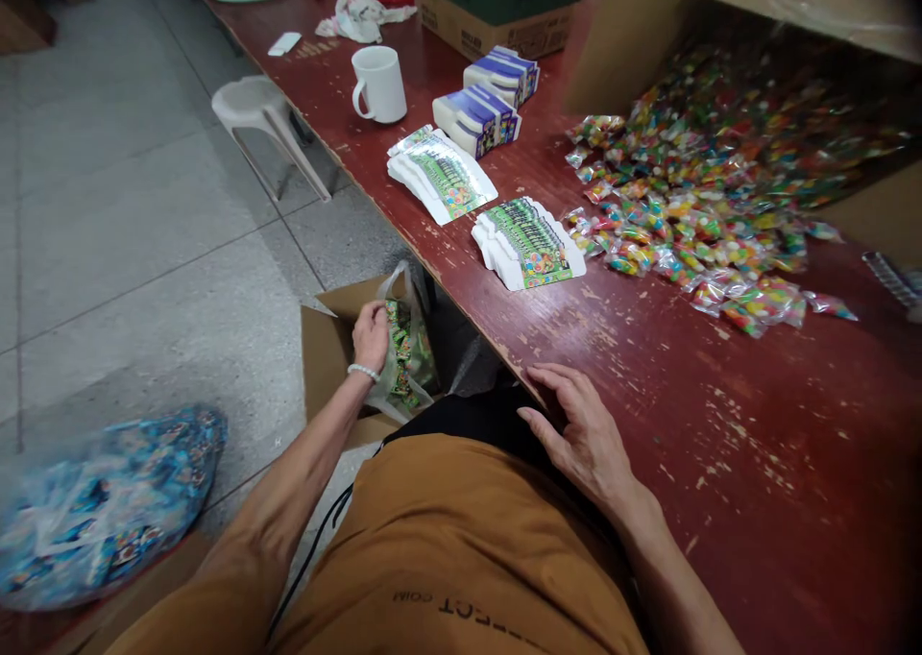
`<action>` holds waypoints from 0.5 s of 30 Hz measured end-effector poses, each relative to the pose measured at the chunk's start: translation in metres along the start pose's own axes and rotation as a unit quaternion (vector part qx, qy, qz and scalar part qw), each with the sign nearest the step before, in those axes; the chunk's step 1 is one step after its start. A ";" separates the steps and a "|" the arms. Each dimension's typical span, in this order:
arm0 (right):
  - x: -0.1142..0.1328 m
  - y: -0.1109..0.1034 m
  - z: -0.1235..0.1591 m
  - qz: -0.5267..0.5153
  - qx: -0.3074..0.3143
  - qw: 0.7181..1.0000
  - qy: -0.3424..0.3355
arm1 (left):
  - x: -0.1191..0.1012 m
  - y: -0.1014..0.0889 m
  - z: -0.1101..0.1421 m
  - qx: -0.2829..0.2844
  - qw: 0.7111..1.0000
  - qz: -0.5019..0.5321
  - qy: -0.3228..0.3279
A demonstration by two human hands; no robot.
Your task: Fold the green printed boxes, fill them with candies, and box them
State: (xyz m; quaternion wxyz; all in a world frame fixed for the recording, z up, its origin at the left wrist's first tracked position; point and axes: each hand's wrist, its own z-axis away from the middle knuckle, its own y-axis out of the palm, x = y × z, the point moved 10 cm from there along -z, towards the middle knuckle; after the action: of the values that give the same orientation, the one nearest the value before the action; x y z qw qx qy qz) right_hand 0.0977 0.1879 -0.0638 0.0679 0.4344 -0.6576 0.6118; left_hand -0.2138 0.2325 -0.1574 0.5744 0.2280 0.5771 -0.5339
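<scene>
My left hand (371,337), with a pale beaded bracelet on its wrist, reaches down to a cardboard box (322,357) on the floor. Its fingers are curled at the edge of a clear plastic bag (400,280) that lines the box; whatever they hold is hidden. Green printed packets (401,348) lie inside that bag. At the table's front edge, my right hand (576,429) rests with fingers apart and nothing in them. Beyond it, two fanned stacks of flat green-and-white cartons (533,244) (443,175) lie on the red table (619,367).
Small clear bags of colourful candy (669,223) spill from a large carton (641,21) on the right. A white mug (379,84) and banded purple-white stacks (477,119) stand farther back. A plastic stool (252,103) and a bag of blue packets (115,501) are at left.
</scene>
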 end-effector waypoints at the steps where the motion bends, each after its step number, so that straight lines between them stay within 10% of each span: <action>1: 0.000 0.000 -0.002 0.004 -0.001 1.000 -0.001 | -0.021 -0.001 -0.002 -0.029 0.999 -0.005 0.036; 4: 0.001 0.002 -0.008 0.005 -0.001 1.000 0.001 | -0.112 0.031 0.007 -0.045 0.965 -0.103 0.235; 7: 0.001 0.002 -0.013 -0.002 -0.003 1.000 0.003 | -0.185 0.099 0.028 -0.005 0.861 -0.301 0.409; 11: 0.002 -0.003 -0.012 -0.024 -0.024 0.999 0.000 | -0.211 0.152 0.016 0.015 0.777 -0.480 0.406; 15: 0.002 -0.007 -0.010 -0.033 -0.053 0.998 -0.006 | -0.210 0.164 0.007 0.025 0.750 -0.525 0.402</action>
State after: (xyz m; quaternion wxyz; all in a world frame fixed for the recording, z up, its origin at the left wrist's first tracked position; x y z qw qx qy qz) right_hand 0.0965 0.1961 -0.0549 0.1072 0.4551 -0.6749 0.5709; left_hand -0.0178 0.3532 -0.0237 -0.0873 0.0972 0.7699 -0.6247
